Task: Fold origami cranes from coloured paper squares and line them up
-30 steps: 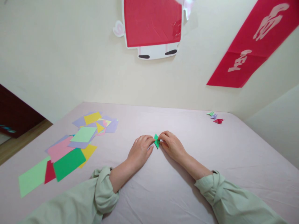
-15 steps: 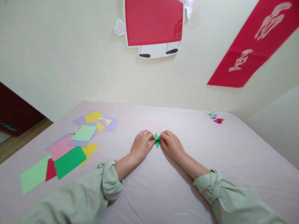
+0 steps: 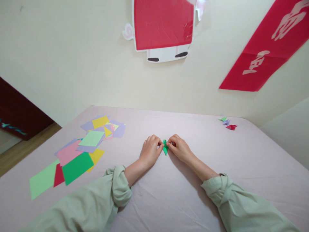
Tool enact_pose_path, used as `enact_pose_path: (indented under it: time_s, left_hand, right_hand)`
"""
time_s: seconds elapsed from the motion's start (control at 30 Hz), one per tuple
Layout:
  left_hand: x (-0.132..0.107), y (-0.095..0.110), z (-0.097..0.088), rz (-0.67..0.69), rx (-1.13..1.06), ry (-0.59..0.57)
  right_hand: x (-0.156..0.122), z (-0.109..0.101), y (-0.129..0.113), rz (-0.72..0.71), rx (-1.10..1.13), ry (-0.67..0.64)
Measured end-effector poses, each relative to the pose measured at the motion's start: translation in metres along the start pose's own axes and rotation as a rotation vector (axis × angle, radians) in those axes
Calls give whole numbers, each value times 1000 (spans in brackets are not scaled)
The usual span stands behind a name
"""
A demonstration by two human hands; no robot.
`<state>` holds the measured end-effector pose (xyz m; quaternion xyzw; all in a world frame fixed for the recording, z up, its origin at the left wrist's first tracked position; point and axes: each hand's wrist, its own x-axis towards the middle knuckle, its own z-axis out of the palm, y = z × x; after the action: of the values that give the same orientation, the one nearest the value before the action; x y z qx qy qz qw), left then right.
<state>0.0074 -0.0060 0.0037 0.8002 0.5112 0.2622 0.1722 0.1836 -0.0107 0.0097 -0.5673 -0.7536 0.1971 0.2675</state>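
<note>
Green paper [image 3: 165,148], folded up small with pointy ends, is between the person's two hands, over the middle of the table [image 3: 149,199]. One point aims back at the person, and the top end looks split into little tips. It is hard to tell if the paper touches the pale pink cloth or is held just above it. The left hand [image 3: 151,149] pinches the paper's left side with its thumb and finger, and the rest of its fingers are curled. The right hand [image 3: 181,149] pinches the right side the same way, with its fingers bent and almost closed. Both hands come out of rolled-up, soft green sleeves [image 3: 122,188]. Over on the left, flat papers lie in a messy heap, some on top of others. A dark green sheet [image 3: 77,168] is near the front, with a red sheet [image 3: 59,176] and a light green sheet [image 3: 43,180] beside it. A pink sheet [image 3: 70,153] is behind them. Far off at the back right sit three little folded shapes: a red one [image 3: 232,127], a purple one [image 3: 226,122] and a light green one [image 3: 222,119]. Behind the table, a red banner [image 3: 256,61] hangs on the wall [image 3: 72,71].
</note>
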Motion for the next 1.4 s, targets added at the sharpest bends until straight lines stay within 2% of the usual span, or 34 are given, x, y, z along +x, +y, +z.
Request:
enact_pose_path:
  time_s: [0.13,0.5,0.77,1.13,1.4]
  left_hand:
    - [1,0,0,-20,8,-2]
    - [0,3,3,-18,119,25]
    - [0,4,2,-7,177,36]
    - [-4,-2,1,166,-4,0]
    - [-3,-1,3,221,63,-27]
  right_hand:
    - [-1,3,1,18,-9,17]
    - [1,5,-14,89,-241,38]
    - [-1,8,-19,90,-336,67]
    - [-2,11,-16,75,-335,98]
    - [-2,14,-13,67,-303,128]
